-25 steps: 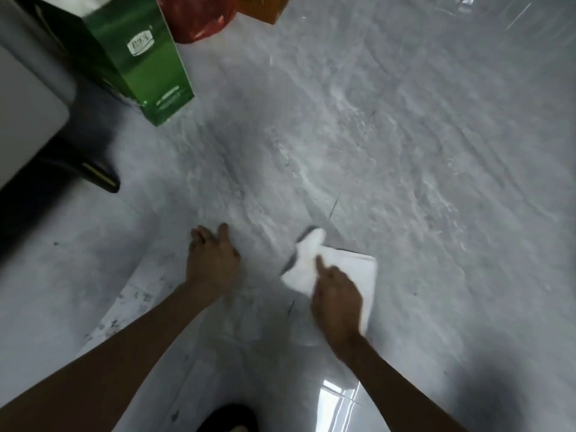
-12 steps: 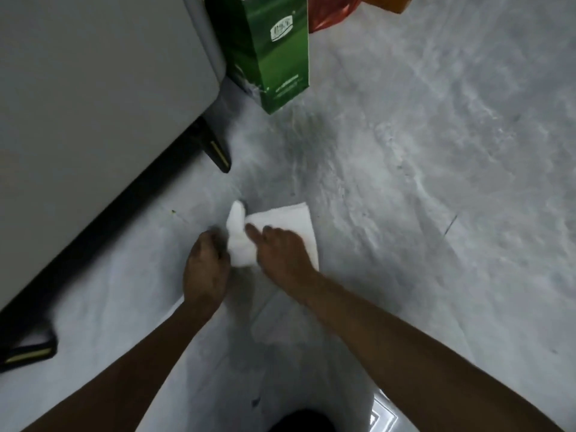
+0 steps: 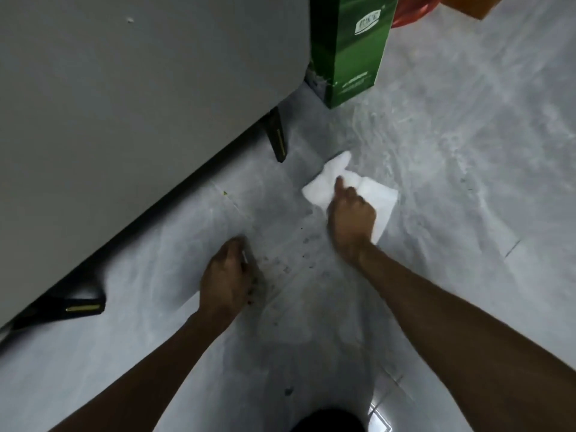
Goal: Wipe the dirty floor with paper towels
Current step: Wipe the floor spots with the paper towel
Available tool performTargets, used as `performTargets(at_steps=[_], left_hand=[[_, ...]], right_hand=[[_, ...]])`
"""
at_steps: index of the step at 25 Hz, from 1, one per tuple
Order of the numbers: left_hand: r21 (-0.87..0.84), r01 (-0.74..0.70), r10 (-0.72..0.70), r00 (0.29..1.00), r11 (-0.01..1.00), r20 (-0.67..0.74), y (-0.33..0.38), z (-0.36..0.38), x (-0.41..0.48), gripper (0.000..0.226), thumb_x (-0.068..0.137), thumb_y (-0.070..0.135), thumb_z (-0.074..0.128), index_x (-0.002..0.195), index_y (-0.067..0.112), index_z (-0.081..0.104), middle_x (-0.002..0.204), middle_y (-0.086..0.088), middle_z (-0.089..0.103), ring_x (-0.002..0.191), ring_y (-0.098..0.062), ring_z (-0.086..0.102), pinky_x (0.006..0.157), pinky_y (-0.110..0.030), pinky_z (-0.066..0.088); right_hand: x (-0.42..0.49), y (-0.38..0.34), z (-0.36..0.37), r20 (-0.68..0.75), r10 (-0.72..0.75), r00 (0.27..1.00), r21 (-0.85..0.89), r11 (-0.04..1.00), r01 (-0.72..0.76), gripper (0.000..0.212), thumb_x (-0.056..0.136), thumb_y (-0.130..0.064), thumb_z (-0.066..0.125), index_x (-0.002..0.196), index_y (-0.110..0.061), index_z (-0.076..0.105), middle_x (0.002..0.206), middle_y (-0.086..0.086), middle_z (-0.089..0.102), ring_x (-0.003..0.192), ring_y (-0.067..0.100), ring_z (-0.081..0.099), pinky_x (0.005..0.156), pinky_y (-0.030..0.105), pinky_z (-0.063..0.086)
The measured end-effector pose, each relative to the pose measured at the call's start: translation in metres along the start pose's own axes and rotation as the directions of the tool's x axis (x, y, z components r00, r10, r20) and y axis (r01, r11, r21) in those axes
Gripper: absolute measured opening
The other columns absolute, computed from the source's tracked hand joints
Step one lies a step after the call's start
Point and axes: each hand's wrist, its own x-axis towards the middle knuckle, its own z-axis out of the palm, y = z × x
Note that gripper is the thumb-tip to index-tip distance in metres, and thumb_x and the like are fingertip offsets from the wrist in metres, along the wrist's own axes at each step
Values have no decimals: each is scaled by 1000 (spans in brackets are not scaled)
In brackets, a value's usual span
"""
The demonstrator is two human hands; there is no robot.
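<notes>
A white paper towel (image 3: 381, 202) lies partly bunched on the grey marbled floor (image 3: 467, 151), just right of the cabinet's front leg. My right hand (image 3: 350, 218) presses down on it, index finger stretched forward over the towel. My left hand (image 3: 226, 275) rests on the floor nearer to me and holds nothing; its fingers are bent against the tiles. Small dark specks of dirt (image 3: 288, 265) dot the floor between my two hands.
A large grey cabinet (image 3: 140, 104) on black legs (image 3: 277, 140) fills the left side. A green box (image 3: 352, 48) stands behind the towel, with red and orange items (image 3: 414, 10) beyond it. Something dark (image 3: 327, 420) shows at the bottom edge.
My right hand has slid the towel away from my left hand, forward and to the right. The left hand stays planted on the floor. The view has swung further toward the cabinet.
</notes>
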Motion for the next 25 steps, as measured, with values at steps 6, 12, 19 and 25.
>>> performTargets(at_steps=[6,12,19,25], left_hand=[[-79,67,-73,995,995,-70,-1,1,0,33,95,16,51,127,7,50,110,-16,67,99,-35,64,79,-36,48],[26,-22,23,999,999,-27,4,10,-4,46,90,6,54,136,7,46,125,-15,60,105,-33,62,87,-38,51],[-3,31,-31,999,1000,-42,11,10,0,41,91,10,52,132,7,47,111,-20,66,95,-38,65,80,-40,53],[54,-131,130,991,990,22,7,16,-15,41,89,7,49,130,3,48,129,-19,56,113,-36,57,96,-44,48]], right_hand=[[-73,-31,4,131,-778,615,96,627,773,53,69,-17,55,121,-14,66,79,8,68,61,26,64,48,27,44],[-14,67,-30,-33,-40,999,-190,981,33,58,76,-9,64,133,-8,54,90,20,65,65,36,63,51,35,47],[-150,-17,-5,145,-847,512,197,532,824,53,80,-15,46,130,-14,60,80,2,63,62,20,58,51,30,40],[-27,100,-44,46,-262,964,-70,962,264,54,83,-10,55,137,-16,51,100,19,67,84,37,68,67,43,56]])
